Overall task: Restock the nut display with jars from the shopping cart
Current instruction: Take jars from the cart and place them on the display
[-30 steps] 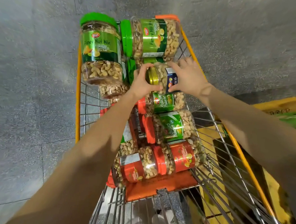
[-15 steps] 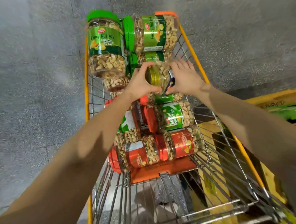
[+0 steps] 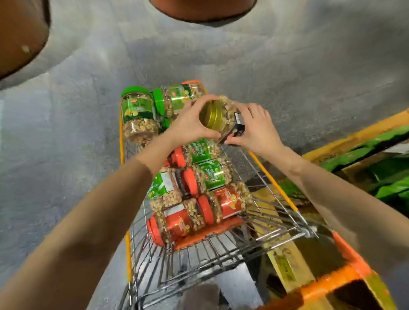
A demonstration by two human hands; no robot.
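Observation:
I hold a clear nut jar with a gold lid (image 3: 212, 114) and a dark blue label above the shopping cart (image 3: 266, 180), lid end facing me. My left hand (image 3: 188, 125) curls round the lid end. My right hand (image 3: 254, 129) grips the jar's labelled body from the right. Below it in the cart lie several nut jars: green-lidded ones (image 3: 139, 115) at the far end, green-labelled jars with orange lids (image 3: 204, 176) in the middle, red-labelled ones (image 3: 222, 204) nearest me.
The wire cart has orange rails and an orange handle (image 3: 334, 280) at lower right. A display stand with green packaging (image 3: 377, 170) runs along the right. Two brown round shapes (image 3: 200, 3) hang at the top edge. Grey concrete floor (image 3: 55, 145) lies to the left.
Both hands have lifted the gold-lidded jar up off the pile. The view has tilted up, so the cart sits lower and smaller in the frame.

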